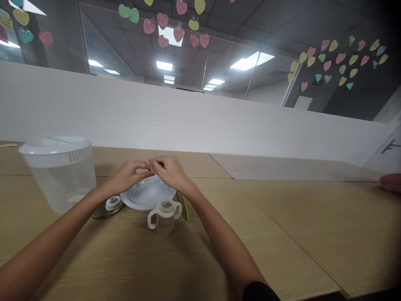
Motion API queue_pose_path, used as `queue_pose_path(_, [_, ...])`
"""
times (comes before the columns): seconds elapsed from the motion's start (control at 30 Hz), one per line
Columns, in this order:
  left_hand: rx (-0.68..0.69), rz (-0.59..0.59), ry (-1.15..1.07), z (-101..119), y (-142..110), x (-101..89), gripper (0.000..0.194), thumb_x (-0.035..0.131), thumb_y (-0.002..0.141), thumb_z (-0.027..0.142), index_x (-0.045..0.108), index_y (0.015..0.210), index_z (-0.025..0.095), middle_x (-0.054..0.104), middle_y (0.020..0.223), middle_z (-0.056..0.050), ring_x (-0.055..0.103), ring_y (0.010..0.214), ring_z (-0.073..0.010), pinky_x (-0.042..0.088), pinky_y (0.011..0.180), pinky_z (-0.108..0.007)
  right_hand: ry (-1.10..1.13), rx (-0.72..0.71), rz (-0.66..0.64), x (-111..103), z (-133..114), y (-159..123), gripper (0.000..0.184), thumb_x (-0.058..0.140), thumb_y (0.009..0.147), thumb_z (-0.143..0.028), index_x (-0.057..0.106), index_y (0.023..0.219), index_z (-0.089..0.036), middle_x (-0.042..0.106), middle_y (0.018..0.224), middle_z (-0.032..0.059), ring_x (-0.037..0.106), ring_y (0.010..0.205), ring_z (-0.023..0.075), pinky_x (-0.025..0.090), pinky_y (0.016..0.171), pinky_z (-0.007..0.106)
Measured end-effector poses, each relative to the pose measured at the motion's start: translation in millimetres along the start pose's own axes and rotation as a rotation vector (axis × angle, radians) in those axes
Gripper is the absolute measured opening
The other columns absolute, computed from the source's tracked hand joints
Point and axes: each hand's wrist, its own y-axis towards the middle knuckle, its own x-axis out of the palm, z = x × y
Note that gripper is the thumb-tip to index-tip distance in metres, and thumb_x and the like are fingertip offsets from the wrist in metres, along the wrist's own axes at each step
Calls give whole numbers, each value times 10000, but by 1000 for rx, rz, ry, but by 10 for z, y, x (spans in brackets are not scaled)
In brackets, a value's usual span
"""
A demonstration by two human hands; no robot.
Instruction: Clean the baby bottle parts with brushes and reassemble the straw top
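Note:
Above a white bowl (147,196), my left hand (133,172) and my right hand (169,170) meet at the fingertips. Both are closed in a pinch on one small whitish piece (153,169), mostly covered by the fingers and too small to name. In front of the bowl stands an upright baby bottle (165,219) with two side handles and an open top. A white ring-shaped cap (113,203) rests on a round metal plate (105,212), partly behind my left forearm. Beside the bottle, a green stick-like item (185,207) lies partly hidden by my right wrist.
On the left stands a large translucent plastic bucket (62,175) with a white rim. The wooden table (250,234) reaches back to a low white wall (188,125) below glass with heart-shaped notes. A reddish rounded object (391,182) shows at the far right edge.

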Motion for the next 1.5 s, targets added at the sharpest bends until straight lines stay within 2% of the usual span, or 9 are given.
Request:
queue_pose_path(0.07, [-14,31,-18,-10,6,-10,317,532,809,436,712,962,224,711,996,-33,626,958,-237,461,833,-305,259,63,-40,-35,28,14,366,451,877,-317,503,555,-151,469,530,-47,403,491,61,290,496,191])
queue_pose_path(0.17, [-15,61,-49,24,15,-35,323,522,818,447,711,954,223,715,977,-25,633,924,-223,462,811,-283,630,160,-128,-96,27,27,313,517,827,-401,531,632,-157,435,517,-66,391,425,58,291,409,186])
queue_pose_path(0.27, [18,35,-97,67,20,-42,317,503,835,432,711,941,216,715,963,-15,633,889,-201,455,810,-265,750,155,-151,-112,13,30,279,529,813,-414,591,755,-148,462,549,-59,444,430,70,319,380,186])
queue_pose_path(0.37, [-7,77,-101,79,18,-13,304,511,834,423,708,928,212,712,922,-7,628,852,-189,455,770,-250,592,96,-16,-91,1,25,300,463,860,-404,616,822,-149,492,583,-48,468,458,67,362,426,185])
queue_pose_path(0.53, [3,222,-41,98,-1,82,285,524,829,417,688,840,184,694,817,-16,604,762,-169,443,706,-246,148,-132,294,-136,-72,-10,304,435,904,-341,610,731,-163,574,662,-16,519,590,73,405,594,189])
queue_pose_path(0.8, [12,255,-163,60,5,113,286,533,826,431,691,855,195,680,848,-25,556,607,-118,442,573,-227,119,-169,532,-365,-259,-72,335,424,920,-364,597,700,-181,559,619,-12,522,560,81,405,545,202])
queue_pose_path(0.97, [75,280,-140,-18,14,92,266,534,832,413,696,825,203,680,811,-30,589,703,-144,453,651,-245,185,-153,615,-491,-339,-118,333,440,910,-398,592,698,-190,518,576,-26,490,504,73,399,495,209])
queue_pose_path(1.1, [95,292,-139,-18,28,77,259,548,828,403,705,836,196,691,834,-37,597,756,-154,455,691,-257,216,-131,619,-565,-378,-149,342,442,907,-419,588,703,-186,505,571,-33,463,455,60,394,451,203])
queue_pose_path(1.5, [110,236,-183,19,43,127,271,548,825,401,718,891,201,709,898,-46,616,825,-177,468,732,-271,151,-225,717,-653,-459,-199,319,474,904,-373,595,673,-189,524,569,-27,472,443,61,402,432,213])
